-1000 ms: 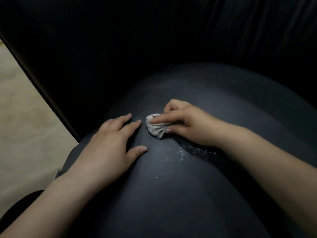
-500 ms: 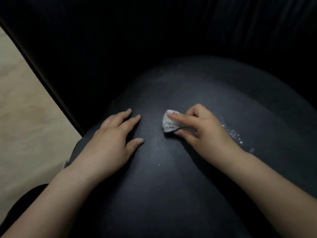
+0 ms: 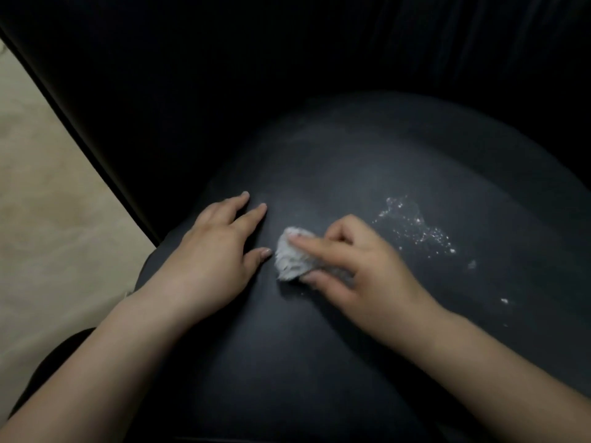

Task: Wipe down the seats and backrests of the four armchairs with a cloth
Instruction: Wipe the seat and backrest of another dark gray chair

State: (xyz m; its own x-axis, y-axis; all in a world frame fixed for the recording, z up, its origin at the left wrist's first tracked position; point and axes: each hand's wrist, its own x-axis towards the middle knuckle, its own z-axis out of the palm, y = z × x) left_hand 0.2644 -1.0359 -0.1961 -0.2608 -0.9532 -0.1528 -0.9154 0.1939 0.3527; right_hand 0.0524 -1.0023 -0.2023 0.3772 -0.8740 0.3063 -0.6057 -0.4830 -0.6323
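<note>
Wiping our dark armchair seat (image 3: pixel 319 362), frame centre.
Our right hand (image 3: pixel 351 266) pinches the crumpled cloth (image 3: pixel 289 260); our left hand (image 3: pixel 211 260) lies spread flat beside it.

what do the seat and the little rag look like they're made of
Seat: probably leather or faux leather with a smooth matte finish; it is dark, even-surfaced, and droplets sit beaded on it rather than soaking in. Rag: looks like soft grey-white cloth, possibly paper; it is crumpled into creased folds under the right hand. The dim light leaves both uncertain.
</note>
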